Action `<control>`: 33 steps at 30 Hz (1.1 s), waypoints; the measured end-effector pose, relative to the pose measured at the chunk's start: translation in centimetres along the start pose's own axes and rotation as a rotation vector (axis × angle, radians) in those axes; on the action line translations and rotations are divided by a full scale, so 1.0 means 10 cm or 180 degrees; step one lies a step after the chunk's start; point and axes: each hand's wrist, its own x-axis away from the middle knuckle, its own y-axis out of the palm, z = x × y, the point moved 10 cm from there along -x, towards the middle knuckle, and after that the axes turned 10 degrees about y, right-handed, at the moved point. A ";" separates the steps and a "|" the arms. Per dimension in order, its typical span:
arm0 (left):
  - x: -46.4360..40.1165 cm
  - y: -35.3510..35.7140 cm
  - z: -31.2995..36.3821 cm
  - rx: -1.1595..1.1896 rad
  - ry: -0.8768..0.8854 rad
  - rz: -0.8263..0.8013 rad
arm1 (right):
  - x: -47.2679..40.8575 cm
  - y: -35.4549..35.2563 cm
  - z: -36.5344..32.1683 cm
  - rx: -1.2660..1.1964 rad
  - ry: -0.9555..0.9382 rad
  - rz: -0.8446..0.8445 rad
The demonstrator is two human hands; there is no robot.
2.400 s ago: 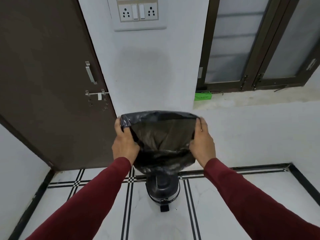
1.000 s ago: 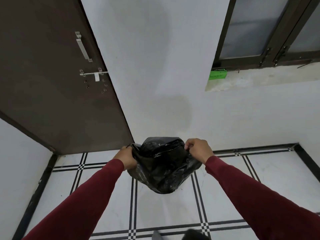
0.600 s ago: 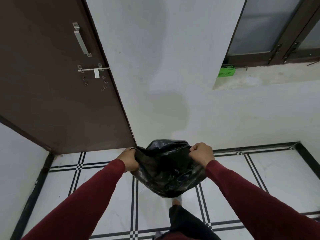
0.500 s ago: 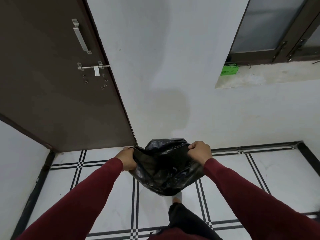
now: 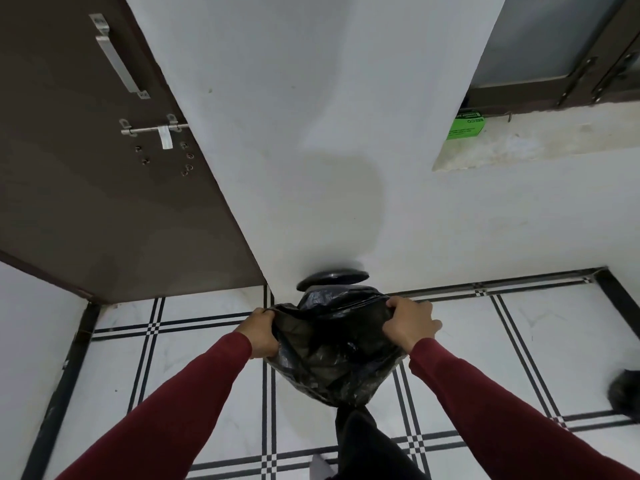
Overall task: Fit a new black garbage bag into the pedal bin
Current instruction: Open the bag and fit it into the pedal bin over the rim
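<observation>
**Bag held open above the floor**

At far left stands our brown door (image 5: 86, 168) with its steel handle (image 5: 117, 57) and latch (image 5: 154, 129). Our left hand (image 5: 259, 336) curls its fingers round the left edge of the black garbage bag (image 5: 332, 351); the bag hangs between both hands over the tiled floor (image 5: 173, 393). Just behind it, against the white wall (image 5: 311, 133), we see the bin's raised black lid (image 5: 332, 277). Our right hand (image 5: 410, 325) grips the right edge, fingers hooked over the rim. A green box (image 5: 465, 124) lies on the ledge (image 5: 536, 143).
</observation>
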 end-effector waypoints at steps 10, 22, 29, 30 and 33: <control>-0.52 0.29 0.15 0.0340 0.0140 0.0224 | -0.42 0.19 0.10 -0.0322 -0.0345 -0.0092; -1.81 2.11 -0.60 -0.0728 -0.0168 -0.0680 | -1.54 2.29 0.50 0.1894 -0.1048 -0.0708; -2.62 2.64 -0.88 -0.0363 0.0000 -0.1264 | -2.38 3.04 0.54 0.1121 -0.0416 -0.1842; -2.75 2.58 -0.84 -0.0206 0.0053 -0.1156 | -2.52 3.00 0.48 0.0905 -0.0374 -0.1780; -3.14 2.39 -0.84 0.0016 0.0124 -0.0722 | -2.85 3.01 0.41 0.0401 -0.0202 -0.1849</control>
